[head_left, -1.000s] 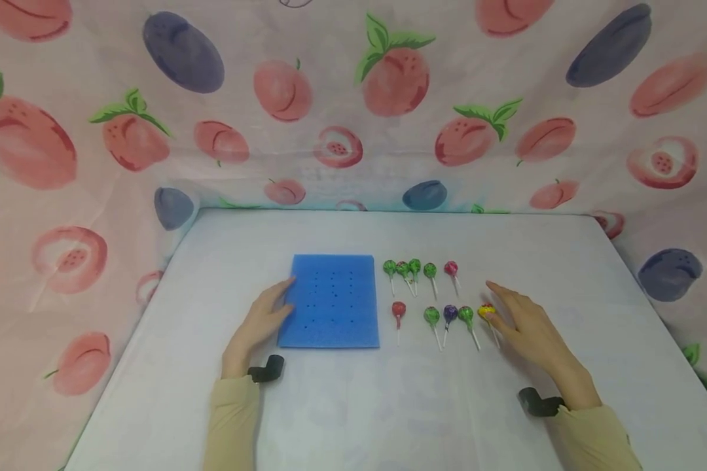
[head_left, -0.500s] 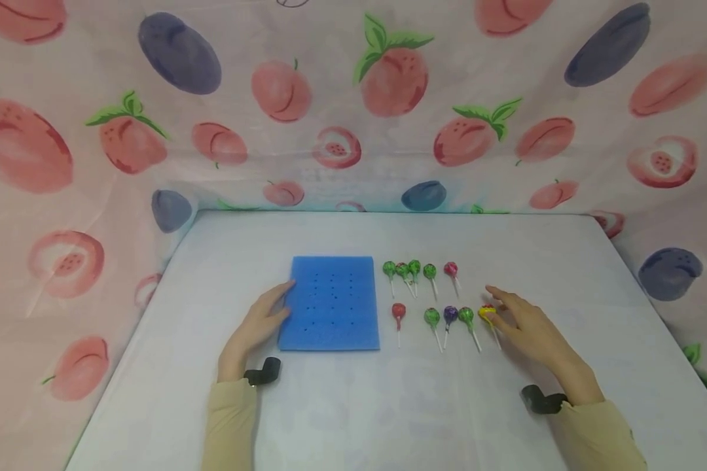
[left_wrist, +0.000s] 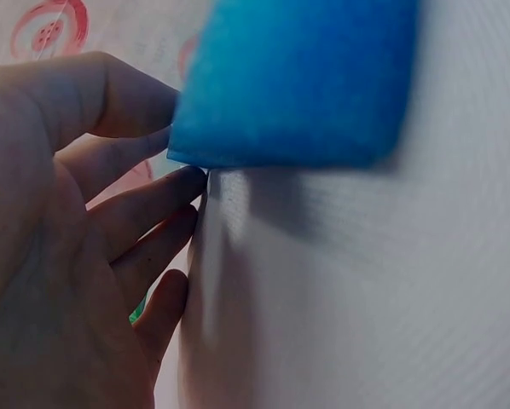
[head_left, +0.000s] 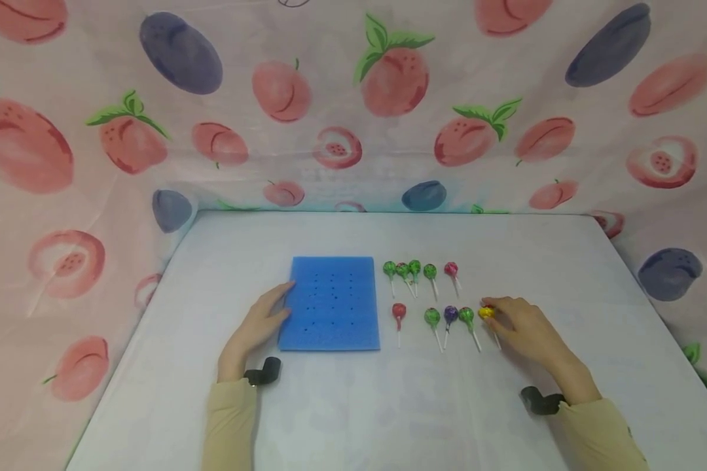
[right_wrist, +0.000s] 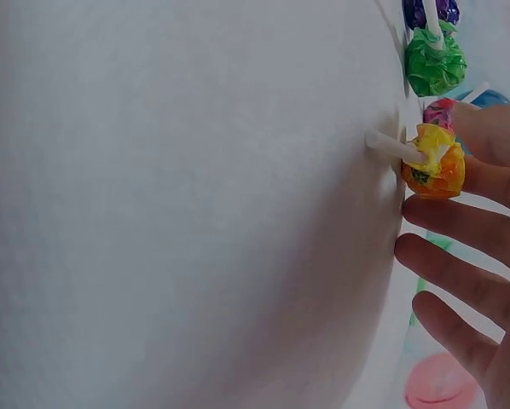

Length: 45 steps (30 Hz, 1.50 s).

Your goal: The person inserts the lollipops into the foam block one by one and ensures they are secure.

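The blue board, with rows of small holes, lies flat left of the lollipops. My left hand rests against its left edge, thumb and index finger apart; in the left wrist view, the fingers touch the blue board. At the right end of the front row, my right hand has thumb and index finger on the head of the yellow lollipop, its stick on the table side. In the right wrist view the yellow lollipop sits at the thumb and index finger, other fingers spread.
Left of the yellow lollipop lie a green lollipop, a purple one, another green one and a red one. Behind them are several green lollipops and a pink one. Fruit-patterned cloth surrounds the white table.
The right hand's index finger has come down and in, closing with the thumb on the yellow lollipop's head. My left hand stays against the board, which has hardly moved.
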Available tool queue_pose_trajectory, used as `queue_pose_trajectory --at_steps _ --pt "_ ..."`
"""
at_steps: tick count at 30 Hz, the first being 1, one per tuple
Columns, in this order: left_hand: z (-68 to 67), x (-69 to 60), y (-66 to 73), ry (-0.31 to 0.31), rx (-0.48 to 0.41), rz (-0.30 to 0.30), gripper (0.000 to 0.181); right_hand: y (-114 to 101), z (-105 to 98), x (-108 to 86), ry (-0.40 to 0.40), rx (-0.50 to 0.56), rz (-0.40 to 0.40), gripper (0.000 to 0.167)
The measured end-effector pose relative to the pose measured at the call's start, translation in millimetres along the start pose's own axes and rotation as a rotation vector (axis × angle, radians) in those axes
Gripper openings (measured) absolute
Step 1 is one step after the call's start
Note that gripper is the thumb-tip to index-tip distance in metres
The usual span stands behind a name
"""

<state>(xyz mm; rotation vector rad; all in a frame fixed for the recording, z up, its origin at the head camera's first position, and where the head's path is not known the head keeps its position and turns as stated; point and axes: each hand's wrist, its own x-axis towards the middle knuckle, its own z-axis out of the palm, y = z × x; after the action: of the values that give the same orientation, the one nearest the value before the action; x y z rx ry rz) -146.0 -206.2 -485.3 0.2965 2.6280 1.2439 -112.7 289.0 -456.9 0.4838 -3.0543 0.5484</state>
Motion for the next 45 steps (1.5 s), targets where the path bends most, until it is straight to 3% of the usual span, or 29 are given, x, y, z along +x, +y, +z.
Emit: queue_pose_trajectory --at_steps 10,17,33,45 --pt "2.4 0.7 -1.2 -0.01 -0.005 -0.005 0.055 -1 7 -0.1 0.039 -0.116 0.011 0.036" --pt "1.6 -0.2 1.5 0.001 0.0 0.0 0.055 -1 9 2.5 0.053 -0.124 0.035 0.034" --pt "1.5 0.9 -0.1 0.008 0.011 0.015 0.055 0 5 4.6 0.053 0.136 0.083 0.031" --pt "-0.8 1.1 -0.6 0.006 0.01 0.015 0.055 -10 -12 13.5 0.07 0.207 0.096 0.033"
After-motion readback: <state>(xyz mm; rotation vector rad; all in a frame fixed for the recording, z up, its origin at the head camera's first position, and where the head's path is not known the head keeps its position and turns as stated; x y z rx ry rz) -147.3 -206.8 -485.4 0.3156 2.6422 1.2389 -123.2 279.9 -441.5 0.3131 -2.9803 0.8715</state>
